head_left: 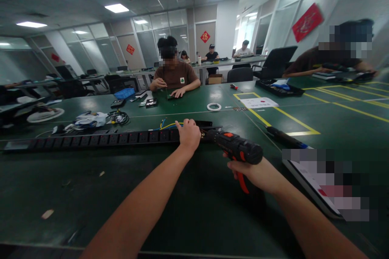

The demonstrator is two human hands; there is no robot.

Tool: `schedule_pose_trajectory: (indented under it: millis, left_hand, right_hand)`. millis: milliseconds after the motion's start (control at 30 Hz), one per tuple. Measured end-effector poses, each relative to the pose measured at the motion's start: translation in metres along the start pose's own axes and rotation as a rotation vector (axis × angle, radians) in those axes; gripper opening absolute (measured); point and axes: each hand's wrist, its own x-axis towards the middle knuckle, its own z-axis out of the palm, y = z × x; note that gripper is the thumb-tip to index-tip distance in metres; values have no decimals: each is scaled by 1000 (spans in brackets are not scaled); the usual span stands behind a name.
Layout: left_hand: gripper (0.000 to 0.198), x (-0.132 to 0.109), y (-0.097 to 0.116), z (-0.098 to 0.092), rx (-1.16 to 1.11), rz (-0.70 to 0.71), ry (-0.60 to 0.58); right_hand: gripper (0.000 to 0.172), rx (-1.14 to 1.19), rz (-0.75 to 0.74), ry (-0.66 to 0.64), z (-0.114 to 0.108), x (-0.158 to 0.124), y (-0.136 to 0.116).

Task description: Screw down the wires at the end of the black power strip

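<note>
A long black power strip [105,139] with a row of sockets lies across the green table. My left hand [189,135] is closed over it near its right end, fingers curled over the far side. Blue and yellow-green wires [167,125] stick out behind the strip beside that hand. My right hand [253,170] grips a black and orange cordless screwdriver [237,145] by its handle. Its nose points left at the strip's right end, close to my left hand. Whether the bit touches a screw I cannot make out.
On the right lie a black-handled screwdriver [287,137] and a partly blurred notebook [313,186]. Farther back are a white ring [214,107], a paper sheet [258,102] and a black tray [279,88]. Cables [118,117] lie behind the strip. Co-workers sit across the table and at right.
</note>
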Motion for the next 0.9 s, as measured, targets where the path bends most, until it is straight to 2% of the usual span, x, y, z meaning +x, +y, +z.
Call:
schedule_pose_trajectory:
  millis: [267,467,767,900]
  left_hand:
    - [27,1,-1,5,-26,28,36]
    - [28,1,-2,6,-45,6,16]
    - [24,-1,-1,-5,-93,28,-54]
    - [22,-3,-7,-8,-118,80,-35]
  right_hand:
    - [35,-5,-5,-15,1,2,0]
    - [34,-4,1,-9,0,1,-1]
    - [37,-14,14,-23,0,1,-1]
    - [39,-11,9,-19,-1,0,-1]
